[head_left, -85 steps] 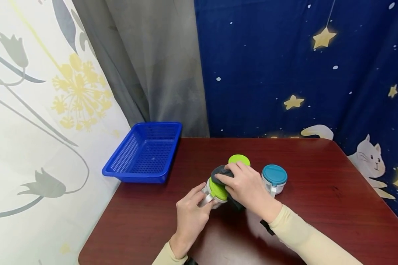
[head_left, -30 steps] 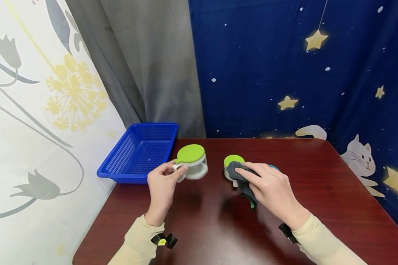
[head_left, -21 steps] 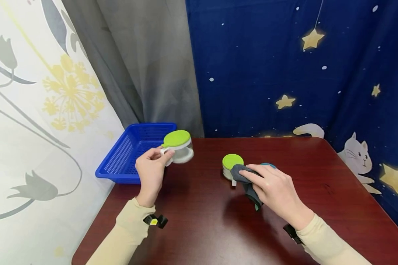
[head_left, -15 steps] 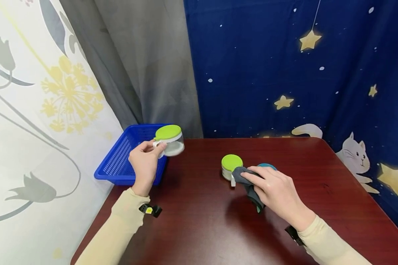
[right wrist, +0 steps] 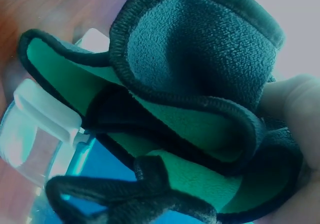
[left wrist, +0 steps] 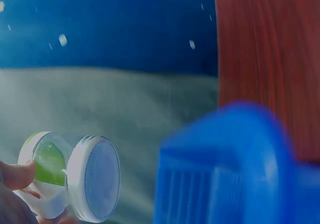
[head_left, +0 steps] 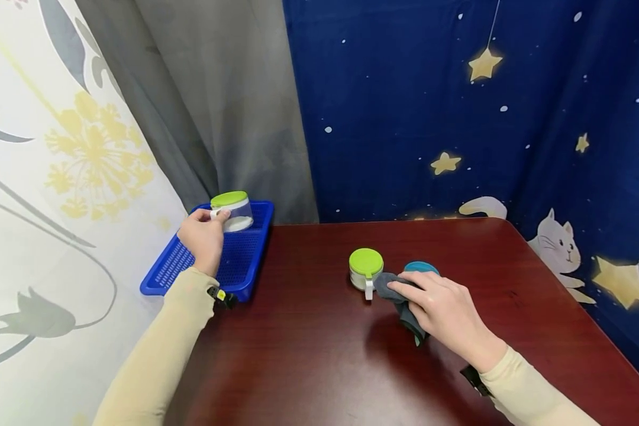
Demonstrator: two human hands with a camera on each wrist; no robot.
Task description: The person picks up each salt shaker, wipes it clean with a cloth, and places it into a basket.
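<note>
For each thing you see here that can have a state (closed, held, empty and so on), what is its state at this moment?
Jar in left hand: lid on, held by its handle above the basket.
Blue basket: nothing seen inside it.
Green-lid jar: lid on, upright on the table.
Blue-lid jar: lid on, partly hidden.
Cloth: bunched, gripped.
Left hand: pinching the handle.
Right hand: gripping the cloth.

- No writing, label, brand or number can be read on anything in view
- The dark blue fabric backdrop (head_left: 458, 118) carries only stars and a cat picture
</note>
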